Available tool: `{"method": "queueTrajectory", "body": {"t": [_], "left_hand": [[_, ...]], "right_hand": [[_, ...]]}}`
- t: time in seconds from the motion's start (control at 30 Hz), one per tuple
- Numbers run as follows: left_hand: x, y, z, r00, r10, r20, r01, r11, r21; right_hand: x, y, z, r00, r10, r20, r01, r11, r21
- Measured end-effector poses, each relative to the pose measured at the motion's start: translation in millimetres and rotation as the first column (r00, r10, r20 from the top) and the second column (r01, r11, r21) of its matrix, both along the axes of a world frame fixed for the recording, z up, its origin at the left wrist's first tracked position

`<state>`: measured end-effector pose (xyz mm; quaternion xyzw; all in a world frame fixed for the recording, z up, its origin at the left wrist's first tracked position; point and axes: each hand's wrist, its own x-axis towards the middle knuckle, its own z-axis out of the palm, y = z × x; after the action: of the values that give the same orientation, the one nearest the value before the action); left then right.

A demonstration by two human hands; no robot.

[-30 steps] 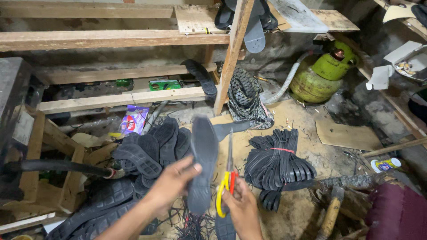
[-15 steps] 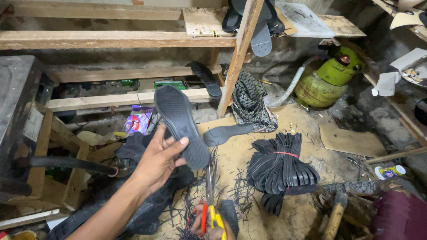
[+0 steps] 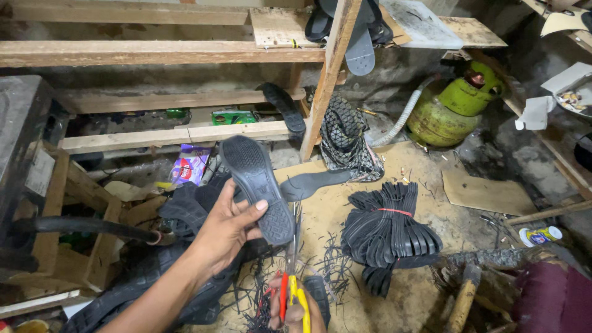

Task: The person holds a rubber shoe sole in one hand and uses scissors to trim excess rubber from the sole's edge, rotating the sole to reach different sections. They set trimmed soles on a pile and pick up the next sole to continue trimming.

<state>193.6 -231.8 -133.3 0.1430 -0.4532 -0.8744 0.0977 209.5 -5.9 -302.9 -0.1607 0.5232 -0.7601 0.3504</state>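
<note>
Left hand (image 3: 231,225) grips a black rubber shoe sole (image 3: 258,188), tread side facing the camera, fingers curled under it and thumb pressed on its lower edge; sole is lifted off the ground, tilted, toe end up-left. Right hand (image 3: 296,311) sits low at the bottom edge of view, fingers closed through the red and yellow handles of a pair of scissors (image 3: 290,271); blades point up toward the sole's heel, whether they touch it cannot be told. Thin black rubber trimmings (image 3: 327,265) litter the dirt floor around the scissors. Just right of them lies a bundle of black soles (image 3: 388,231) tied with a red band. Another single sole (image 3: 324,182) lies flat behind the held one. Loose pile of dark soles (image 3: 185,209) sits behind the left wrist. Green gas cylinder (image 3: 453,105) with a grey hose stands at the back right, a patterned black bag (image 3: 345,139) leans on a wooden post (image 3: 327,80). Wooden shelves (image 3: 160,52) span the back, more soles hanging on top.
</note>
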Motion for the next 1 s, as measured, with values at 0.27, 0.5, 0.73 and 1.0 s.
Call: {"method": "queueTrajectory", "body": {"t": [0.27, 0.5, 0.73, 1.0], "left_hand": [[1.5, -20.8, 7.1, 0.997, -0.065, 0.048, 0.071, 0.985, -0.155], [2.8, -26.9, 10.7, 0.994, -0.084, 0.068, 0.097, 0.967, -0.234], [6.7, -19.7, 15.7, 0.981, -0.139, 0.135, 0.171, 0.95, -0.26], [8.0, -19.2, 20.1, 0.986, -0.112, 0.124, 0.14, 0.959, -0.245]], "right_hand": [[-6.5, 8.0, -22.9, 0.999, 0.039, 0.031, -0.041, 0.998, 0.056], [-8.4, 16.2, -28.0, 0.997, 0.083, -0.004, -0.083, 0.996, 0.037], [-9.4, 14.1, -18.2, 0.992, 0.117, -0.056, -0.114, 0.992, 0.059], [-7.0, 12.0, -26.1, 0.997, 0.072, -0.019, -0.072, 0.997, -0.025]]}}
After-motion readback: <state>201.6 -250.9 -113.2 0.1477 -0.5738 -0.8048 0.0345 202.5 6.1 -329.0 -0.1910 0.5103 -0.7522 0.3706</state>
